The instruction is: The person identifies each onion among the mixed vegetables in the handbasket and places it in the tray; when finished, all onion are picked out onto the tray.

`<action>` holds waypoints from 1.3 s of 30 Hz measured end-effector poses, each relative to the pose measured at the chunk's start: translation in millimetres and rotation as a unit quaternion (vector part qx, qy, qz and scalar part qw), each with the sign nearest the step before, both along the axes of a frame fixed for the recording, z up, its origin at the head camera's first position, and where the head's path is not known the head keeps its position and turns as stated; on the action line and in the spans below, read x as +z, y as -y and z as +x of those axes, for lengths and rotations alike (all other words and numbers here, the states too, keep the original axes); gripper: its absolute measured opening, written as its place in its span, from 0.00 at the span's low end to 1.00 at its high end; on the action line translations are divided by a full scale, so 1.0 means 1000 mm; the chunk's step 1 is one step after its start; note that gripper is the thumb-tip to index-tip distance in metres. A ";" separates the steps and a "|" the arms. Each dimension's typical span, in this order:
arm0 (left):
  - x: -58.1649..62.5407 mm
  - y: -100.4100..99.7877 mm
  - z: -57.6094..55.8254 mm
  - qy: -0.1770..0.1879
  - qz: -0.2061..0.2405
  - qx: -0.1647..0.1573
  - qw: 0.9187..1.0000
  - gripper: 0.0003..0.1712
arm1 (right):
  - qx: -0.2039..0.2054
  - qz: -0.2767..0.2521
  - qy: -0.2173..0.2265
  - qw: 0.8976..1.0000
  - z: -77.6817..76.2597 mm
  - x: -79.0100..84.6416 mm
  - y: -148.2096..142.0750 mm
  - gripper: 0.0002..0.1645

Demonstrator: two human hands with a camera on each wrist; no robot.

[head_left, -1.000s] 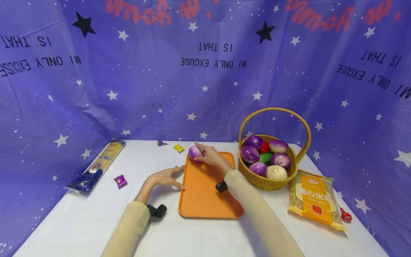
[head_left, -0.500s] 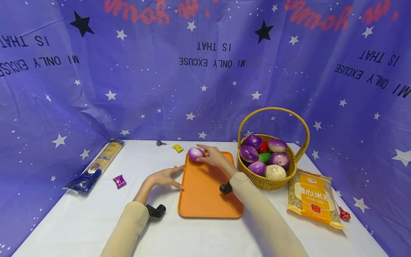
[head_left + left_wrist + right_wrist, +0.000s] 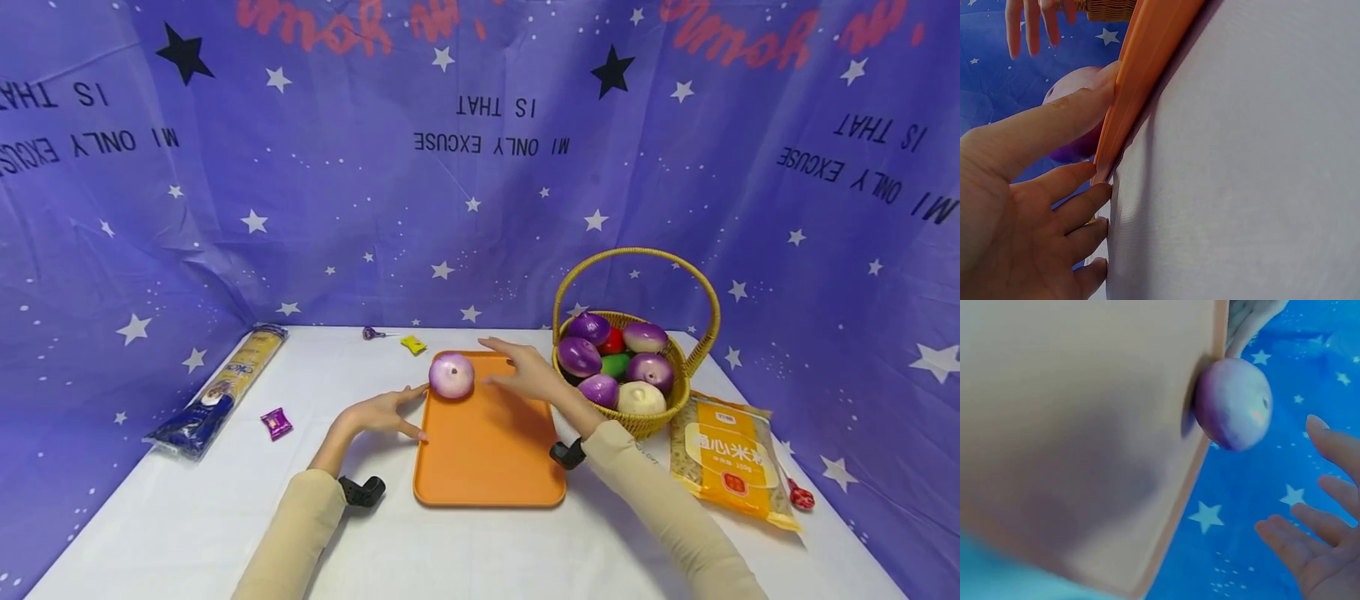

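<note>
Touching orange tray [image 3: 487, 467]'s left edge with left hand [image 3: 381, 414], hovering right hand [image 3: 534, 375] near far-left-corner onion [image 3: 452, 377], both with fingers apart.

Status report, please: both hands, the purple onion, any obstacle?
Left hand touching edge of orange tray. Right hand holding nothing. Purple onion on tray, far left corner. No obstacle seen between right hand and onion.

Flat orange rectangular tray [image 3: 487, 471]: near half's wide open, easy pass
Far-left corner: round purple-white onion [image 3: 452, 376] hogs it
Left edge: bare left hand [image 3: 381, 414] blocking
Far-right side: bare right hand [image 3: 534, 373], then tan arch-handled wicker basket [image 3: 641, 427], tight squeeze
</note>
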State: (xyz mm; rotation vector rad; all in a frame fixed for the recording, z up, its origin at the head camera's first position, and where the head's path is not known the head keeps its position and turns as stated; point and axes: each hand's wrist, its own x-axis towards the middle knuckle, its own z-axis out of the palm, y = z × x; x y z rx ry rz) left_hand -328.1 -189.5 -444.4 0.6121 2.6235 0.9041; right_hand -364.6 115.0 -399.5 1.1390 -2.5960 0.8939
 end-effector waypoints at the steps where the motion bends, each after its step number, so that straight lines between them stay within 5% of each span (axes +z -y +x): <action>1: 0.000 0.000 0.000 -0.001 -0.001 -0.001 1.000 0.57 | 0.006 0.000 -0.003 1.000 0.002 0.003 -0.004 0.39; 16: 0.001 0.002 -0.001 -0.001 -0.012 -0.007 1.000 0.58 | 0.015 0.052 -0.048 0.997 0.032 0.047 -0.068 0.38; 27: 0.003 0.003 0.003 0.007 -0.014 -0.008 1.000 0.58 | -0.012 0.092 -0.051 0.994 0.019 0.062 -0.113 0.37; 39: -0.001 0.003 0.003 0.009 -0.007 -0.013 1.000 0.59 | -0.061 0.134 0.004 0.989 -0.005 0.067 -0.143 0.36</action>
